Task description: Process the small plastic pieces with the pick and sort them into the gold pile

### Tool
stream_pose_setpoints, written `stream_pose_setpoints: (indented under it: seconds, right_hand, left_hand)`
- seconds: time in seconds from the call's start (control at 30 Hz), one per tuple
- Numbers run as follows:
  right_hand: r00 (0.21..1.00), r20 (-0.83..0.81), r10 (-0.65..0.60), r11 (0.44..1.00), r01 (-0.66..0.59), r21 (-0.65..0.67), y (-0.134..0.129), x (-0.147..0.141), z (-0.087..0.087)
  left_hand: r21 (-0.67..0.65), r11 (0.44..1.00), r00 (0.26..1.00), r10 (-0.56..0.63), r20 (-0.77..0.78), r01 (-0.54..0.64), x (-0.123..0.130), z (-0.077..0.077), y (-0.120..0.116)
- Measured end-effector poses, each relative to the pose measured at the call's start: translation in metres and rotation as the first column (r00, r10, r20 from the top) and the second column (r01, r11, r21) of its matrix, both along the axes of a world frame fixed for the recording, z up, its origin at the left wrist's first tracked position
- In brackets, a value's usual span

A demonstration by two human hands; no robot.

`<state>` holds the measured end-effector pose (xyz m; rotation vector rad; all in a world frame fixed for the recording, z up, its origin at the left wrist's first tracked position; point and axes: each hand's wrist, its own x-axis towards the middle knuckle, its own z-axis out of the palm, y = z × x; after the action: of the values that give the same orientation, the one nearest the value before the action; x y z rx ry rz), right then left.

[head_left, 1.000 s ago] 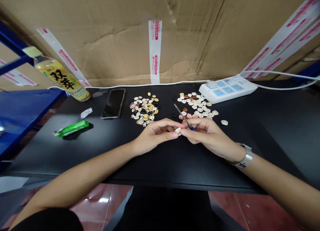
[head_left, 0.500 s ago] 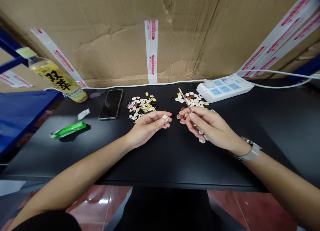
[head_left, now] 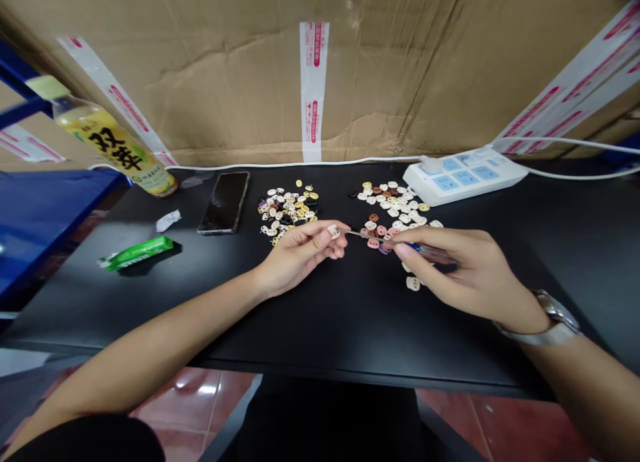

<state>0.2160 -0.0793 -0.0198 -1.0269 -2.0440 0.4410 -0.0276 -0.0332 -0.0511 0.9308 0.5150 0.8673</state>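
Observation:
Between thumb and fingers, my left hand [head_left: 303, 259] pinches a small cream button-like piece [head_left: 333, 232] above the black table. My right hand [head_left: 465, 269] grips a thin metal-shafted tool with a blue handle [head_left: 417, 247]. The shaft points left and its tip reaches the cream piece; whether it enters a hole is too small to tell. Behind my left hand lies a pile of small white, yellow and black pieces [head_left: 287, 209]. A second group of white, pink and brown pieces [head_left: 400, 205] spreads behind and partly under my right hand.
A white power strip [head_left: 463, 179] with a cable sits at the back right. On the left are a phone [head_left: 224, 203], a green packet [head_left: 139, 252], a crumpled wrapper [head_left: 168, 221] and a tilted drink bottle [head_left: 105, 139]. Cardboard [head_left: 240, 82] stands behind the black table [head_left: 310, 329].
The tool has swung from pointing up and away to lying almost level, its tip now at the cream piece. My right hand has shifted right and turned. My left hand keeps its pinch.

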Motion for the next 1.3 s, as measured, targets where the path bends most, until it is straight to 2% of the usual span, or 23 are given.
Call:
stream_pose_setpoints:
  seconds: [0.1,0.6,1.3]
  right_hand:
    - [1.0,0.032,0.0,0.997,-0.003,0.073,-0.0008,0.0,0.0016]
    - [0.988,0.14,-0.065,0.97,0.03,0.243,-0.0034,-0.0019,0.0057]
    - [0.984,0.149,-0.093,0.957,0.047,0.285,-0.0019,-0.0041,0.0]
  left_hand:
    - [-0.008,1.0,1.0,0.0,0.013,0.0,0.0001,-0.0007,0.0002]
    - [0.053,0.999,1.0,0.01,0.007,-0.011,0.0011,-0.0022,-0.0006]
    - [0.064,0.998,0.998,0.025,-0.05,-0.022,0.0009,-0.0007,-0.0011]
